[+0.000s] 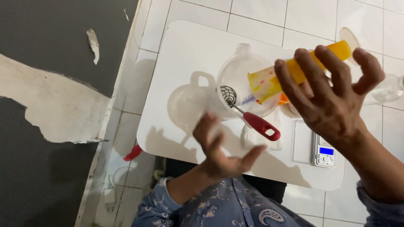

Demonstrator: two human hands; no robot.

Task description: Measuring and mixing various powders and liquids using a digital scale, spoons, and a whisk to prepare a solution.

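Orange tube (pixel 336 50), long and with a yellow printed label at its lower end, lies tilted across the fingers of the right hand (pixel 332 101), its labelled end over the mouth of the clear measuring jug (pixel 242 84). That hand's fingers are spread and only loosely curled under the tube, so the hold looks light, though the palm side is hidden. The jug stands near the middle of the small white table (pixel 185 46), and a whisk with a red handle (pixel 261 125) leans in it, handle toward the near edge. The left hand (pixel 221 149) hovers open over the near edge, palm up, blurred, gripping nothing. A small digital scale (pixel 324 151) sits at the near right corner. A clear bottle (pixel 389 89) shows past the right edge.
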